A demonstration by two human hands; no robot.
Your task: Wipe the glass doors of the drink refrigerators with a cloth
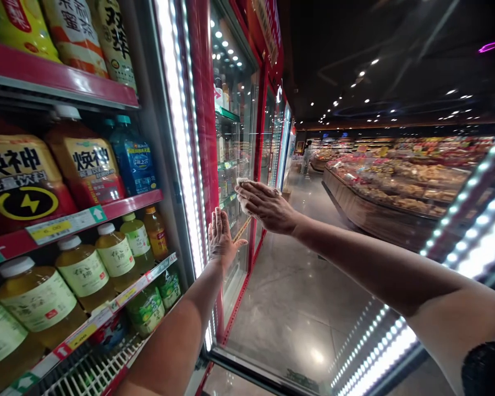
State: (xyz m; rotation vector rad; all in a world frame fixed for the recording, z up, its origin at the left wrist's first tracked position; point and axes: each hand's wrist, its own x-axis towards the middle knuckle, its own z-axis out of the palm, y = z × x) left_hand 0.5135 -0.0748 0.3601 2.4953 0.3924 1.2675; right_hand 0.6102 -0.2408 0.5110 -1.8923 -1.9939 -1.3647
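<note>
My left hand [223,239] is raised with its palm facing away, fingers up and thumb out to the right. It is by the red frame of the drinks cooler [202,137], at the lit edge. Higher and further right, my right hand [264,204] lies flat with fingers stretched to the left, level with a glass pane. A pale patch shows at its fingertips; whether it is a cloth or a reflection I cannot tell. The glass door [289,308] stands swung out in front of me, its lower rail [251,377] crossing below my arms. Neither hand visibly grips anything.
Shelves of bottled drinks [84,269] fill the left side, with price strips [66,226] along their edges. Light strips [181,137] run up the cooler, and reflections cross the glass at right. Beyond are a food display counter [355,203], the shiny floor [280,280] and a distant person [307,154].
</note>
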